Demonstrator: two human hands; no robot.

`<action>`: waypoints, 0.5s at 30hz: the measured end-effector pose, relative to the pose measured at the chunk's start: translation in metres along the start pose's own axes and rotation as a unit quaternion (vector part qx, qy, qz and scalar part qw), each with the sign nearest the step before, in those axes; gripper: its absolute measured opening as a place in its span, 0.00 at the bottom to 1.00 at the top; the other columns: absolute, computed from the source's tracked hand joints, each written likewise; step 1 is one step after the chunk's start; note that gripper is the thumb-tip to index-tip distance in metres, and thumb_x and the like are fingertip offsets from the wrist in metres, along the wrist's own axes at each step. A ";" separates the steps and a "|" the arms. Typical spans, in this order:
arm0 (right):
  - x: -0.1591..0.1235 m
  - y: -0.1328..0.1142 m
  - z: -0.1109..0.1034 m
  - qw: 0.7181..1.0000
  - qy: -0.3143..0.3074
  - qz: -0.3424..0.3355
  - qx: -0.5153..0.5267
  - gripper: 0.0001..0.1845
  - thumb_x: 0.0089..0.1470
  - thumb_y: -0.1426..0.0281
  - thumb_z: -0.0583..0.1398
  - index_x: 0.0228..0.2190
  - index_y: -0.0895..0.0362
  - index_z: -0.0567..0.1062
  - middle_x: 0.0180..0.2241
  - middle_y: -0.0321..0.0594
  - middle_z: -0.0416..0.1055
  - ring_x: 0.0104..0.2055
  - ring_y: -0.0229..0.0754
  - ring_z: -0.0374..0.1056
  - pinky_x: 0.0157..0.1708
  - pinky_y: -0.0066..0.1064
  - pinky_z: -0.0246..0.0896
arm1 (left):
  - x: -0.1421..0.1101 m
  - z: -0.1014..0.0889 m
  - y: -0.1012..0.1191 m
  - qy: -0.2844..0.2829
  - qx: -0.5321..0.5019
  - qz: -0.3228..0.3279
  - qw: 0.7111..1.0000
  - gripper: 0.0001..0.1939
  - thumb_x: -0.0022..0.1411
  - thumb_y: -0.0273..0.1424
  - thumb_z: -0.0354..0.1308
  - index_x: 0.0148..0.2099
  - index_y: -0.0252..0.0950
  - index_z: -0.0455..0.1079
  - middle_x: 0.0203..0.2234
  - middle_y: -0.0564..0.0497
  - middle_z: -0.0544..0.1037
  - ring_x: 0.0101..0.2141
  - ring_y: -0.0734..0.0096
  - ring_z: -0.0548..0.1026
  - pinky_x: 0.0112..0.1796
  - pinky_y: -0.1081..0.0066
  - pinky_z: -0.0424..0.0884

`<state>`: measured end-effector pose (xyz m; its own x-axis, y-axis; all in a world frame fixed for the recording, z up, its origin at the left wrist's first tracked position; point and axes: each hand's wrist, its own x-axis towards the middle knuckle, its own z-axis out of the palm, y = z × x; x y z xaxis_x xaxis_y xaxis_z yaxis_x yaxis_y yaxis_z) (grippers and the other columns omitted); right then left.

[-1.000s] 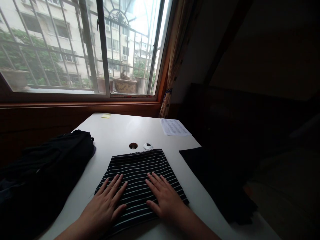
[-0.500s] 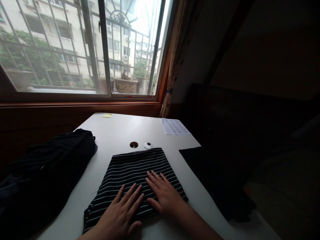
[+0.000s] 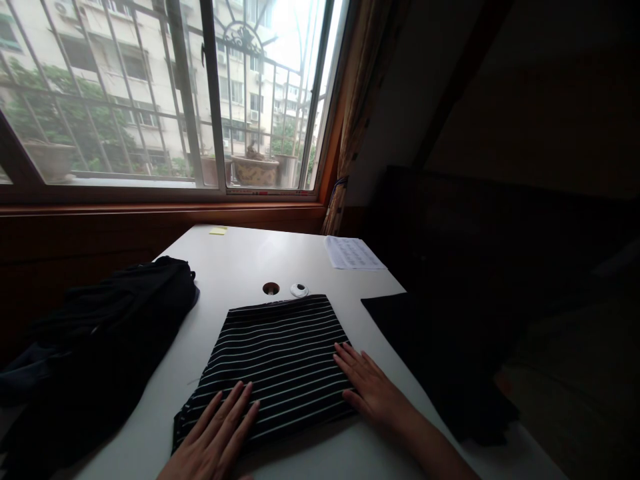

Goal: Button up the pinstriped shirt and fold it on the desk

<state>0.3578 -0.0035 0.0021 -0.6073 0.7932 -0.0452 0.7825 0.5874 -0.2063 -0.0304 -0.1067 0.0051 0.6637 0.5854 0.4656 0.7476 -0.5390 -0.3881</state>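
A folded black cloth with thin white stripes [image 3: 280, 360] lies flat on the white table [image 3: 260, 257] in front of me. My left hand [image 3: 215, 433] rests palm down on its near left part, fingers stretched out. On the cloth's right edge lies my right hand [image 3: 370, 390], also flat, its fingertips on the stripes. Neither hand grips the fabric. What the folded garment is, I cannot tell.
Dark clothes [image 3: 115, 333] are heaped on the left of the table, and a black cloth [image 3: 435, 360] hangs over its right edge. Farther back are printed papers [image 3: 354, 253], a yellow sticky note [image 3: 218, 231], a round cable hole [image 3: 271, 289] and its white cover [image 3: 299, 290].
My hands have moved apart over the striped cloth: the right one slid right to its edge, the left one left and nearer to me. The cloth lies nearly as before.
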 end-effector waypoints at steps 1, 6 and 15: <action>-0.004 0.004 -0.001 1.000 -0.003 0.015 0.000 0.36 0.67 0.48 0.46 0.69 0.46 0.44 0.71 0.35 0.37 0.73 0.46 0.34 0.70 0.51 0.33 | -0.003 -0.002 0.000 0.002 0.004 0.000 1.000 0.43 0.66 0.58 0.46 0.71 0.34 0.52 0.64 0.45 0.65 0.62 0.59 0.63 0.58 0.68 0.57; -0.008 0.007 -0.020 0.995 -0.019 0.103 -0.002 0.35 0.68 0.48 0.42 0.69 0.50 0.49 0.71 0.37 0.42 0.73 0.47 0.37 0.69 0.52 0.36 | -0.008 -0.012 -0.007 0.003 -0.028 0.011 1.000 0.45 0.65 0.59 0.46 0.72 0.33 0.48 0.62 0.46 0.68 0.59 0.59 0.67 0.53 0.70 0.64; 0.052 -0.085 -0.032 0.999 0.004 -0.021 0.025 0.35 0.68 0.50 0.43 0.69 0.53 0.49 0.71 0.37 0.38 0.73 0.48 0.34 0.70 0.50 0.33 | 0.026 0.021 -0.015 -0.077 -0.118 -0.033 0.989 0.33 0.73 0.48 0.43 0.73 0.43 0.43 0.67 0.49 0.60 0.63 0.57 0.64 0.60 0.59 0.60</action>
<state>0.2644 -0.0069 0.0484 -0.6389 0.7688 -0.0285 0.7479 0.6121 -0.2570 -0.0234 -0.0706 0.0065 0.6237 0.6992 0.3494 0.7745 -0.6131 -0.1556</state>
